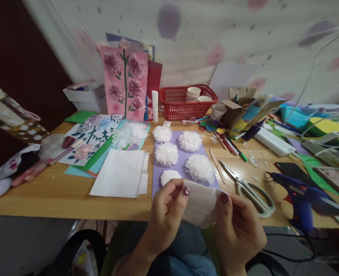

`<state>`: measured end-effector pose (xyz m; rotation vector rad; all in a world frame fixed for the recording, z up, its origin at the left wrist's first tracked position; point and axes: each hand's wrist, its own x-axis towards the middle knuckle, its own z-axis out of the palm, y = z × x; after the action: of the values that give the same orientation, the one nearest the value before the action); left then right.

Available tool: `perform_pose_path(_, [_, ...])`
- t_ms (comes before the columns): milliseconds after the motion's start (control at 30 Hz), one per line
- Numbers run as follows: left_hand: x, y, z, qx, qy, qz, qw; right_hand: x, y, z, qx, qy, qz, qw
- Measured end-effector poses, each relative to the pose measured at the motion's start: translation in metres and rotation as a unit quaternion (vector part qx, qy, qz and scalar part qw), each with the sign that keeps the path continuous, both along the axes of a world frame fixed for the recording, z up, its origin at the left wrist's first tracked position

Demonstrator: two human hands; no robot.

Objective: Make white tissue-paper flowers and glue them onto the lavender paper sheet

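Observation:
A folded piece of thin white paper (200, 205) is stretched between my two hands, just past the table's front edge. My left hand (169, 211) pinches its upper left corner between thumb and fingers. At the upper right corner, my right hand (238, 226) pinches it the same way. Behind them lies a purple sheet (179, 153) with several fluffy white paper flowers (199, 168) and a flat white piece (170, 177) on it. To the left is a stack of white paper sheets (117, 172).
Scissors (248, 188) and a blue glue gun (297, 195) lie on the table (57, 199) at right, near a phone (294, 174) and markers (229, 145). A red basket (175, 109) with paper cups and a pink flower picture (112, 76) stand behind.

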<state>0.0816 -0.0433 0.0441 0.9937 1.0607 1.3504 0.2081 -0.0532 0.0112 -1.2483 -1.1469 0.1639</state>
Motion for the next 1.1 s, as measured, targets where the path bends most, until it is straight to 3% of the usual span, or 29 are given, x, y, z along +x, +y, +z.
perform_pose_path(267, [0.003,0.002,-0.006,-0.020,0.008,0.001,1.000,-0.001,0.004,0.001,0.072,0.010,-0.022,0.997])
perform_pose_path(500, [0.003,0.009,-0.013,-0.055,-0.094,0.037,0.993,0.003,-0.002,0.007,-0.061,-0.028,0.063,0.996])
perform_pose_path(800, [0.003,0.008,-0.014,-0.047,-0.133,0.058,0.988,0.010,0.003,-0.004,-0.023,-0.185,0.044,0.981])
perform_pose_path(1000, [0.005,0.010,-0.017,-0.062,-0.179,-0.041,0.981,0.012,0.010,-0.006,-0.039,-0.157,-0.019,0.987])
perform_pose_path(1100, [0.008,0.007,-0.017,-0.069,-0.122,-0.044,0.989,0.012,0.012,-0.006,-0.038,-0.150,-0.039,0.987])
